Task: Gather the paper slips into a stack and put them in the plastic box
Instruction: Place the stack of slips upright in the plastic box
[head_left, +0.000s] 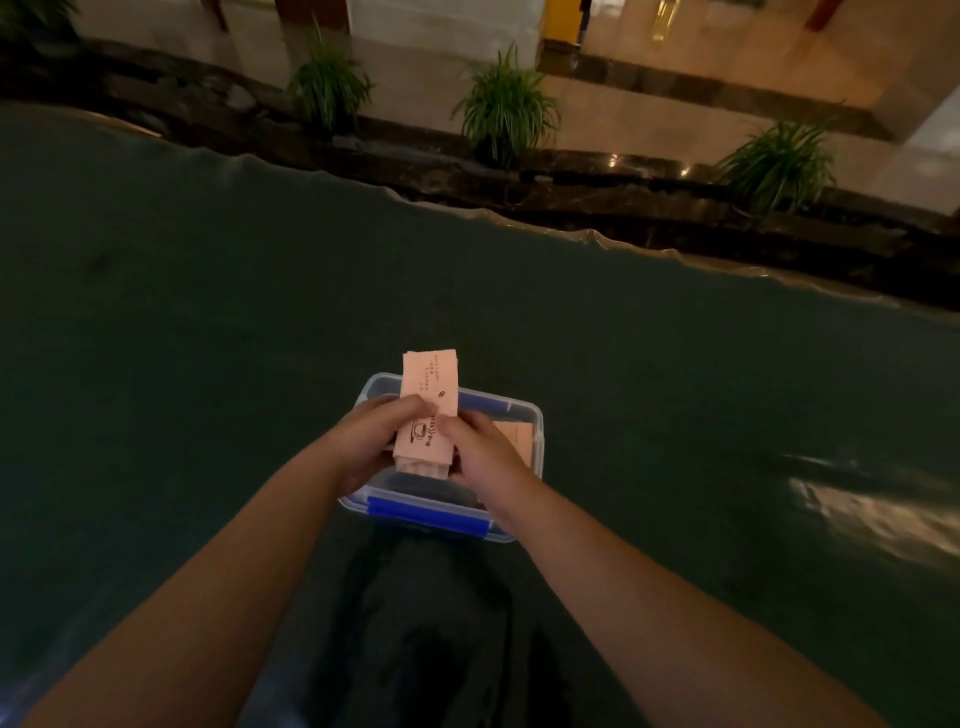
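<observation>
While our bare forearms reach forward over a dark trouser leg (431, 639) at the bottom of the view, both of our hands meet above the plastic box (431, 512). Our left hand (363, 441) curls its fingers around the left edge of a stack of pink paper slips (428, 410), with the thumb pressed on the printed top slip. Our right hand (478, 447) closes on the right edge of the same stack, thumb on top and the other fingers tucked beneath, out of sight. We hold the stack tilted, its near end dipping down inside the box and its far end sticking up past the far rim.

That box is clear with a blue latch (428, 514) on the near wall and another blue latch on the far wall; it sits open on a dark green table surface (208, 338). More pink paper (517, 439) lies inside the box, just to the right of our right hand.

Beyond the table's wavy far edge runs a dark stone ledge (571, 192) with three green potted plants (506, 111) along it, and behind those a pale, shiny floor (727, 57).
</observation>
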